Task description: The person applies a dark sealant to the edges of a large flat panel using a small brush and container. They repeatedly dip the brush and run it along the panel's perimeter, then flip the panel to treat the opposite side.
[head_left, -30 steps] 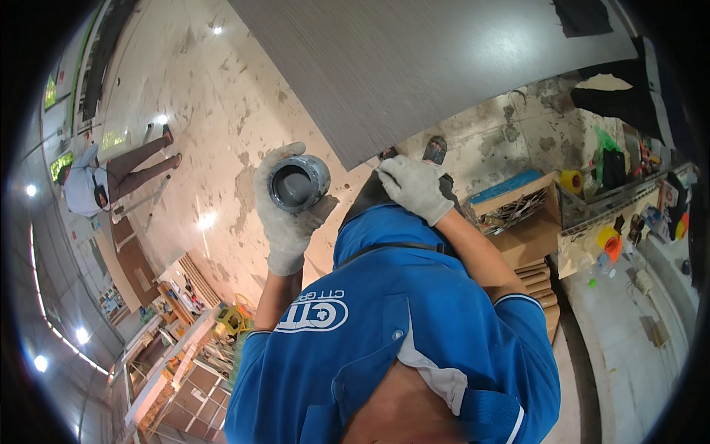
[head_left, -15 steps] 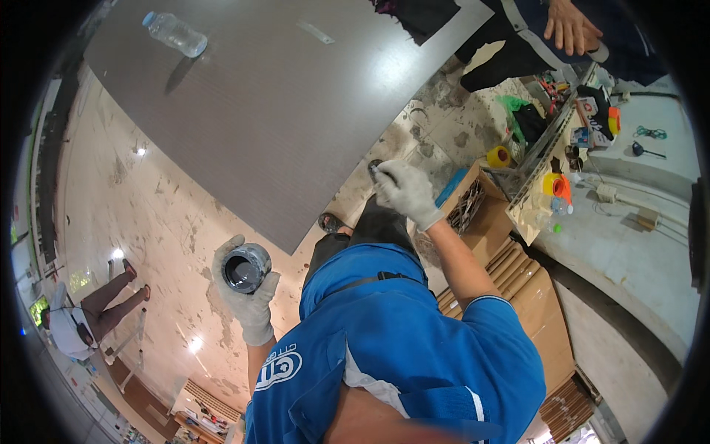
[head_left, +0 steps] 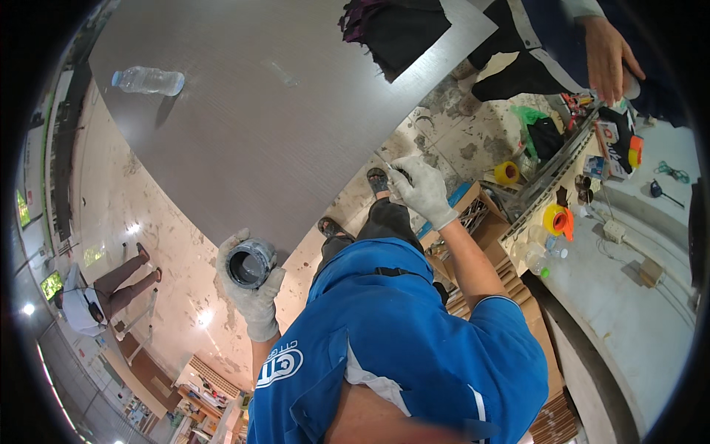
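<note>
My left hand (head_left: 251, 303), in a pale work glove, is wrapped round a dark, round open jar (head_left: 252, 264). The jar's mouth faces up and grey material shows inside its smeared rim. My right hand (head_left: 423, 194), gloved too, is closed near the table's edge. From its fingers a thin, slender tool (head_left: 382, 160) points toward the tabletop; its kind is too small to tell. Below and left of that hand spreads the large dark grey table (head_left: 244, 148), whose near corner lies close to the jar.
On the table lie a clear plastic bottle (head_left: 149, 81) and black cloth (head_left: 410, 37). Another person's hand (head_left: 608, 59) is at the upper right. A cardboard box (head_left: 488, 229) and a cluttered white bench (head_left: 614, 244) stand right. A second person (head_left: 85, 305) is far left.
My view has shifted, so the bottle and cloth sit differently in the picture. My right hand has come slightly down and right in the picture; my left still holds the jar.
</note>
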Demonstrator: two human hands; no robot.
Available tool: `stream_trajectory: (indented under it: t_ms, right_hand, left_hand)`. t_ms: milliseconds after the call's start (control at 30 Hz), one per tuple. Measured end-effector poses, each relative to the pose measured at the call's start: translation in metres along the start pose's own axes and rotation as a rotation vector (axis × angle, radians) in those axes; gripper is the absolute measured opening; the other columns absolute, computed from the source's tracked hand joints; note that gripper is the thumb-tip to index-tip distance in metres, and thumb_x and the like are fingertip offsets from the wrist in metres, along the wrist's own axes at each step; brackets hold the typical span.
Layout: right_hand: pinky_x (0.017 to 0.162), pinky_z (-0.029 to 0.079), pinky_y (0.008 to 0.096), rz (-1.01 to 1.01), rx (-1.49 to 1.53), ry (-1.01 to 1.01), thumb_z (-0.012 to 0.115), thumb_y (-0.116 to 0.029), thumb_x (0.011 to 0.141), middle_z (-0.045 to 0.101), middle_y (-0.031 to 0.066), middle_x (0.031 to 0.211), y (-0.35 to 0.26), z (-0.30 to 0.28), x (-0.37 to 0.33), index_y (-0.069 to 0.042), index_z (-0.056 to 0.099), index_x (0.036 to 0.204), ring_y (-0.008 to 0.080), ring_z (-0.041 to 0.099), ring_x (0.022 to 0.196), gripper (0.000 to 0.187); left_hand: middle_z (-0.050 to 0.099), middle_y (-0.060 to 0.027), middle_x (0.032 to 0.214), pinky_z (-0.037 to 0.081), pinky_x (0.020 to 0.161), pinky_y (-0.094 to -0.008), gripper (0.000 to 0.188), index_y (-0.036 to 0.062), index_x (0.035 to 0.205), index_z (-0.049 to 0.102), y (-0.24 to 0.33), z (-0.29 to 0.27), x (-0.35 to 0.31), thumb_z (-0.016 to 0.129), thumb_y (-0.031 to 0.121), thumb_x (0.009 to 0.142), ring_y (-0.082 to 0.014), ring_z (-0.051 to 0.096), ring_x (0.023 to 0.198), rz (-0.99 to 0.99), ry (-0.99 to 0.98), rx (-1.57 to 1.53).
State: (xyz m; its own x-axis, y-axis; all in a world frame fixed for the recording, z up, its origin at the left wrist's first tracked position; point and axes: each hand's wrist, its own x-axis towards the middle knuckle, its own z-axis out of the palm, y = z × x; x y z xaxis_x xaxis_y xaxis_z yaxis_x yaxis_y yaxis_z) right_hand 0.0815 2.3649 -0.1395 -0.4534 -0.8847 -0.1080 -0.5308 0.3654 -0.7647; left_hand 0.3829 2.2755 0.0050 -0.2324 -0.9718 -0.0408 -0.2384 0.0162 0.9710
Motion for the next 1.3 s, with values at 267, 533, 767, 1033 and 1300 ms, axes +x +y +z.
stream_trajectory:
  t_ms: [267,533,767,1033,1300]
  right_hand:
    - [0.077,0.053,0.0443,-0.039,0.058,-0.091,0.06,-0.026,0.093,0.068,0.0127,0.094,0.01,-0.012,0.015,-0.01,0.07,0.101,0.0337,0.066,0.088,0.021]
    - [0.077,0.053,0.044,0.012,0.048,0.002,0.06,-0.025,0.093,0.068,0.0116,0.093,0.025,-0.018,0.023,-0.011,0.07,0.1,0.0328,0.066,0.088,0.019]
    - [0.076,0.053,0.0434,-0.037,-0.004,0.021,0.061,-0.027,0.093,0.069,0.0112,0.093,0.029,-0.019,0.029,-0.012,0.071,0.099,0.0316,0.067,0.087,0.019]
    - [0.078,0.053,0.0428,0.012,-0.087,0.087,0.064,-0.025,0.091,0.07,0.0136,0.098,0.049,-0.046,0.051,-0.013,0.07,0.105,0.0346,0.067,0.09,0.019]
    - [0.082,0.053,0.044,0.049,-0.206,0.402,0.063,-0.028,0.092,0.07,0.0162,0.1,0.108,-0.102,0.119,-0.013,0.07,0.106,0.0347,0.068,0.092,0.022]
  left_hand:
    - [0.058,-0.0111,0.126,0.059,0.082,-0.0301,0.089,0.0047,0.132,0.05,0.016,0.037,0.012,0.096,0.034,0.063,-0.0178,0.065,0.098,-0.013,0.007,0.066]
    - [0.057,-0.012,0.128,0.059,0.083,-0.0304,0.09,0.005,0.134,0.048,0.021,0.049,0.019,0.096,0.033,0.063,-0.018,0.065,0.098,0.009,-0.005,0.097]
    - [0.057,-0.0126,0.128,0.06,0.084,-0.0323,0.09,0.0042,0.134,0.048,0.019,0.054,0.019,0.096,0.031,0.063,-0.0199,0.065,0.1,-0.007,-0.003,0.044]
    - [0.057,-0.0122,0.127,0.06,0.082,-0.0323,0.09,0.004,0.133,0.05,0.016,0.047,0.02,0.097,0.03,0.061,-0.0204,0.065,0.1,-0.059,-0.015,0.048]
    - [0.061,-0.0116,0.122,0.058,0.082,-0.0311,0.088,0.004,0.132,0.052,0.016,0.048,0.021,0.096,0.034,0.062,-0.0193,0.066,0.096,-0.01,0.005,0.082]
